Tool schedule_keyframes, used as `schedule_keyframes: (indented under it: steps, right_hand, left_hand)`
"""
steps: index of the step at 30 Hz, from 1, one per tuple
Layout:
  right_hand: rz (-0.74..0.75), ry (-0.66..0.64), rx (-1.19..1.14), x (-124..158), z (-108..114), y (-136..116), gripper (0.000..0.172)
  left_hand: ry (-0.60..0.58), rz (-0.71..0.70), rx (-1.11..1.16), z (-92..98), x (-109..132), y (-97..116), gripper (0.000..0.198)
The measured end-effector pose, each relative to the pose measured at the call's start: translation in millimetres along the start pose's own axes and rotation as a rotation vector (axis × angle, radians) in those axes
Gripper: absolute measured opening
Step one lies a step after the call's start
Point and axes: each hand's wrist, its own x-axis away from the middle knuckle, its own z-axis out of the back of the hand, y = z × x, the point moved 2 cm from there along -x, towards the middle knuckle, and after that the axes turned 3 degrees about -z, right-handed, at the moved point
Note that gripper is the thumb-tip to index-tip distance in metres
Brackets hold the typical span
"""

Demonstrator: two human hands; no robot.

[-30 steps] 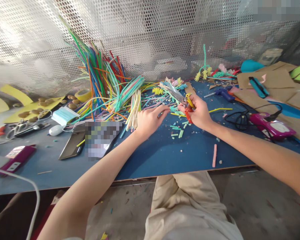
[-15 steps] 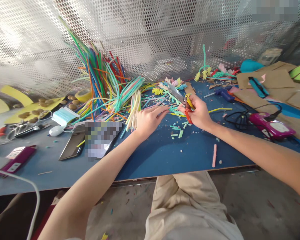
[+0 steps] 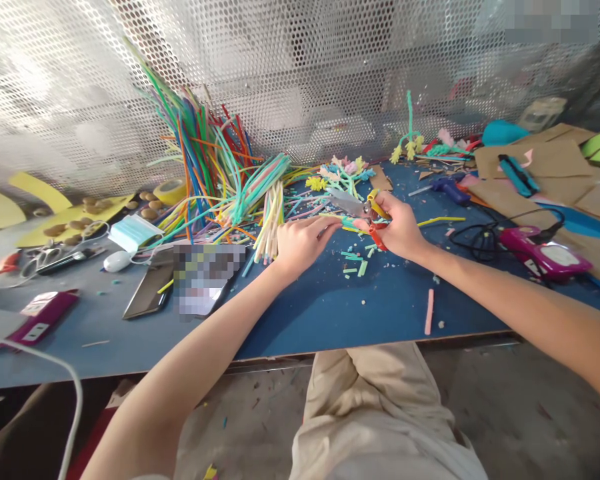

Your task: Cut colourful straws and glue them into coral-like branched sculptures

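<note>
My right hand (image 3: 399,222) is closed round the red and yellow handles of a pair of scissors (image 3: 347,202). The blades point left, just above the fingertips of my left hand (image 3: 305,245). That left hand is closed, thumb and fingers together, on a turquoise pipe cleaner (image 3: 349,222) whose end sticks out toward the scissors. Its fingers partly hide what they grip. Short cut green pieces (image 3: 353,256) lie below the two hands. Beside the left wrist rests a bundle of pale pipe cleaners (image 3: 269,230).
A tall heap of coloured pipe cleaners (image 3: 193,160) leans on the perforated metal screen (image 3: 300,60). Two phones, one a dark phone (image 3: 147,288), lie at left. A purple power strip (image 3: 545,252), a blue-handled screwdriver (image 3: 450,190) and cardboard pieces (image 3: 555,157) are at right.
The scissors have tipped down, their blades swinging from up-left to nearly level and closer to my left fingertips. Both hands stay in about the same place.
</note>
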Motion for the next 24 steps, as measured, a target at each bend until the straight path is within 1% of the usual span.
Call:
schedule_keyframes:
  steps: [2,4,6,8,11,14,18,21,24]
  right_hand:
    - [0.029,-0.022,0.016,0.1,-1.0,0.3,0.044]
    - [0.042,-0.050,0.043,0.4,-2.2,1.2,0.041]
    - [0.059,-0.064,0.071,0.6,-2.9,2.1,0.036]
    - [0.072,-0.051,0.085,0.4,-2.8,2.8,0.030]
    - [0.054,-0.010,0.076,-0.9,-1.6,3.4,0.030]
    - [0.029,-0.007,0.052,-2.3,-0.5,3.3,0.032]
    - [0.039,-0.029,0.037,-2.8,0.5,3.1,0.033]
    - [0.032,-0.037,0.024,-2.5,1.0,4.6,0.035]
    - [0.035,-0.037,0.025,-2.4,1.1,6.3,0.036]
  left_hand:
    - [-0.014,0.030,-0.033,-2.6,0.6,-1.5,0.034]
    - [-0.024,0.069,-0.087,-5.4,1.7,-4.1,0.044]
    - [-0.032,0.090,-0.137,-7.4,2.5,-5.9,0.053]
    - [-0.027,0.085,-0.155,-7.7,2.6,-5.1,0.055]
    - [-0.024,0.045,-0.096,-5.2,1.1,-0.1,0.043]
    - [-0.026,0.004,-0.023,-2.4,-0.3,3.5,0.033]
    - [0.000,-0.063,-0.018,-0.6,-0.4,1.7,0.029]
    - [-0.002,-0.130,-0.017,-0.1,-0.2,0.3,0.027]
    - [-0.006,-0.146,-0.030,-0.1,-0.2,0.1,0.027]
